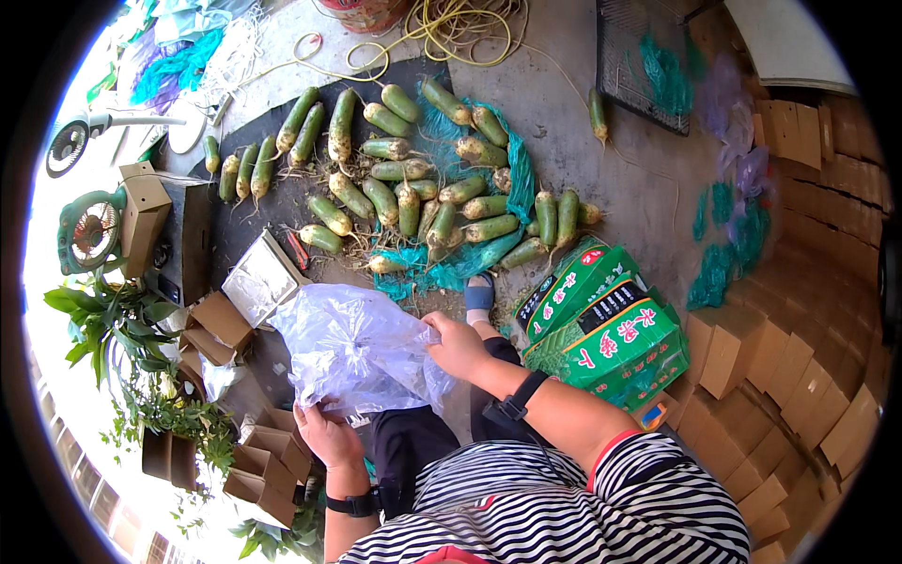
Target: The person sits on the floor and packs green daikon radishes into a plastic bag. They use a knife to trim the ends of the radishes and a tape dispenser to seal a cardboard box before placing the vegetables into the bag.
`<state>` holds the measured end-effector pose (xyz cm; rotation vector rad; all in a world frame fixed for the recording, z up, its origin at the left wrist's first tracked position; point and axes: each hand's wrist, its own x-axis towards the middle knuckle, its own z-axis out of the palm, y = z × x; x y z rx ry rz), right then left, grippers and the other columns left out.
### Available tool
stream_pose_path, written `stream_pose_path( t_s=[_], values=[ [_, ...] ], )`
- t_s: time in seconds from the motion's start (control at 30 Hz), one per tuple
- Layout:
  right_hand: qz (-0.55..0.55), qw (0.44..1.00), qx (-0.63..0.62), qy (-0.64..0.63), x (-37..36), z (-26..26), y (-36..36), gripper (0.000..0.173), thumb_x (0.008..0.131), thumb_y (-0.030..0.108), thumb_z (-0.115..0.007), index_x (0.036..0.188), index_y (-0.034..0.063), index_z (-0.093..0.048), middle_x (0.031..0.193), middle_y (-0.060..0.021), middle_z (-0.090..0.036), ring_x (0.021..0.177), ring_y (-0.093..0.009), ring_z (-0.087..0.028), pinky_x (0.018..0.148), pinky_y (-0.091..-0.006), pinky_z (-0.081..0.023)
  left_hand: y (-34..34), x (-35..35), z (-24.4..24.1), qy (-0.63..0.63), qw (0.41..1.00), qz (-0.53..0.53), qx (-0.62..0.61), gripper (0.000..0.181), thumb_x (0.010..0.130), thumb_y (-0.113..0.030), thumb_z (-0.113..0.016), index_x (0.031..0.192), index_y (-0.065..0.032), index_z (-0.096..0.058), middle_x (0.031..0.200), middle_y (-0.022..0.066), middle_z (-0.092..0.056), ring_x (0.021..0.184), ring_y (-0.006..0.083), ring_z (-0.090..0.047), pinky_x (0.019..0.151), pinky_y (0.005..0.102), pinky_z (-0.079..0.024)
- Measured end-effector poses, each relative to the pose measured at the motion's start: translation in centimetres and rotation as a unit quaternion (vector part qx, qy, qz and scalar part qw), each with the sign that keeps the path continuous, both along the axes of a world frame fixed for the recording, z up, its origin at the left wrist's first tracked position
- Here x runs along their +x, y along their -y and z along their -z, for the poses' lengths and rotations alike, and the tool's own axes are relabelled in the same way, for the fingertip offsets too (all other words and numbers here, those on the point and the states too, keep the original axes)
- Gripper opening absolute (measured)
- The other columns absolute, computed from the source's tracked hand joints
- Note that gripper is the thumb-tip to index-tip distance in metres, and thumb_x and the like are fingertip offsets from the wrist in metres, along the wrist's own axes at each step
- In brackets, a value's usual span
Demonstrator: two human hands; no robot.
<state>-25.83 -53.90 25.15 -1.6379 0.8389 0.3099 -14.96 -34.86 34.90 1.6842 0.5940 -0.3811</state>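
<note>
A clear, wrinkled plastic bag (352, 345) is spread between my two hands above my lap. My left hand (328, 433) grips its lower edge, fingertips partly behind the film. My right hand (454, 345) pinches the bag's right side between thumb and fingers. Beyond the bag, many long green radishes (406, 209) with pale, soil-marked ends and stringy roots lie on a dark mat (232, 211) and the floor. A teal mesh net (520, 173) lies around and under some of them. Red-handled pruning shears (297, 251) rest beside a white-lined open box (262, 276).
Green printed cartons (620, 338) stand at my right, with stacked brown cardboard boxes (782, 352) farther right. Small open boxes (268, 458), potted plants (120, 317) and a green fan (90, 231) are at left. Yellow hose (451, 35) and a black mesh rack (645, 70) lie beyond.
</note>
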Motion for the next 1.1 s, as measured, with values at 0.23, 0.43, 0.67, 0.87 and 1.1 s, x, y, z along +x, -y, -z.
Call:
stream_pose_path(
  t_s=[0.23, 0.43, 0.67, 0.87, 1.1],
  values=[
    [-0.130, 0.987, -0.078, -0.057, 0.2, -3.8, 2.8, 0.027, 0.076, 0.018, -0.061, 0.100, 0.0077, -0.054, 0.094, -0.0148, -0.064, 0.088, -0.036, -0.061, 0.075, -0.0472, -0.047, 1.3, 0.6, 0.5, -0.004, 1.000, 0.018, 0.007, 0.015, 0.095, -0.023, -0.046, 0.095, -0.0090, -0.053, 0.071, 0.0000, -0.058, 0.055, 0.0049, -0.047, 0.048, 0.0172, -0.032],
    [-0.158, 0.973, -0.113, -0.123, 0.8, -4.8, 3.1, 0.029, 0.076, 0.017, -0.059, 0.099, 0.0037, -0.048, 0.095, -0.0187, -0.061, 0.089, -0.037, -0.061, 0.071, -0.0487, -0.048, 1.4, 1.6, 1.3, -0.055, 0.998, -0.008, -0.021, 0.015, 0.094, -0.023, -0.047, 0.096, -0.0088, -0.052, 0.073, -0.0004, -0.057, 0.055, 0.0067, -0.049, 0.048, 0.0192, -0.033],
    [-0.196, 0.965, -0.171, -0.024, 4.5, -8.1, 0.8, 0.023, 0.076, 0.016, -0.056, 0.097, 0.0068, -0.055, 0.105, -0.0160, -0.058, 0.088, -0.039, -0.058, 0.077, -0.0490, -0.044, -2.3, 4.6, 0.9, -0.010, 0.999, -0.011, -0.033, 0.014, 0.095, -0.021, -0.045, 0.094, -0.0092, -0.053, 0.071, -0.0006, -0.053, 0.060, 0.0083, -0.049, 0.052, 0.0208, -0.038],
    [-0.247, 0.952, -0.170, -0.059, 4.9, -10.9, 1.8, 0.019, 0.075, 0.016, -0.058, 0.091, 0.0053, -0.056, 0.092, -0.0153, -0.063, 0.087, -0.032, -0.062, 0.074, -0.0468, -0.045, -0.4, 5.9, -1.4, -0.016, 0.999, 0.000, -0.046, 0.015, 0.094, -0.020, -0.047, 0.094, -0.0061, -0.054, 0.071, -0.0003, -0.054, 0.060, 0.0077, -0.048, 0.056, 0.0217, -0.039],
    [-0.105, 0.979, -0.167, -0.054, 3.9, -10.9, 5.6, 0.024, 0.076, 0.021, -0.055, 0.095, 0.0063, -0.058, 0.093, -0.0191, -0.063, 0.091, -0.037, -0.059, 0.077, -0.0458, -0.046, 4.7, 8.2, -2.6, 0.042, 0.993, 0.049, -0.103, 0.014, 0.094, -0.015, -0.044, 0.097, -0.0058, -0.054, 0.073, 0.0005, -0.056, 0.060, 0.0080, -0.049, 0.055, 0.0215, -0.039]
  ],
)
